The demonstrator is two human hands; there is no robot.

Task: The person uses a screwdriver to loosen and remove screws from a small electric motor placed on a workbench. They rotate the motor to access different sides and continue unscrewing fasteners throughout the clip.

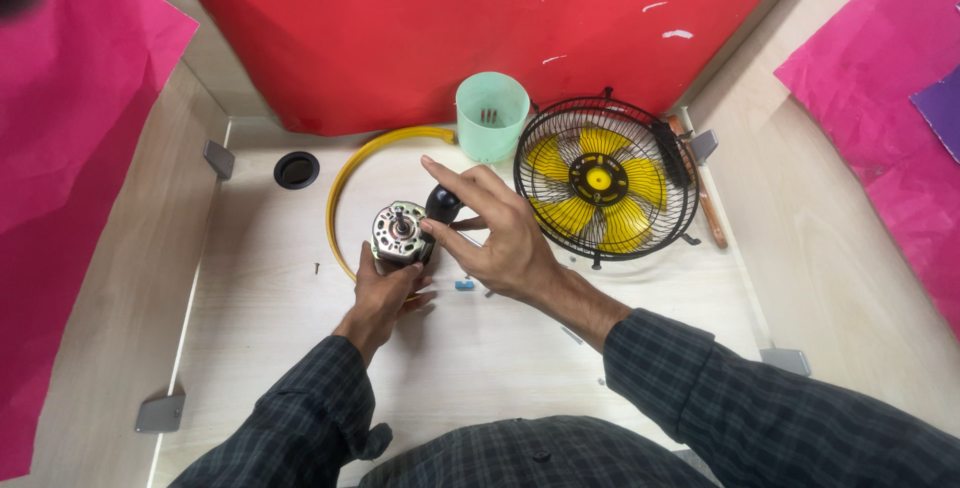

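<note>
I'm gripping the small electric motor [401,233] from below with my left hand [385,293], fingers curled shut around its body, shaft end facing up. The motor is sitting near the middle of the pale wooden worktop [300,348], inside the curve of a yellow ring [345,173]. My left forearm is coming in from the bottom edge, plaid sleeve up to the wrist. My right hand [505,238] is reaching across from the right, wrist bent; thumb and middle finger are pinching a black screwdriver handle [442,204] right beside the motor, index finger sticking out straight, the other fingers loosely spread. A caged fan with yellow blades [603,180] is lying just right of my hand, a mint green cup [492,116] behind it.
</note>
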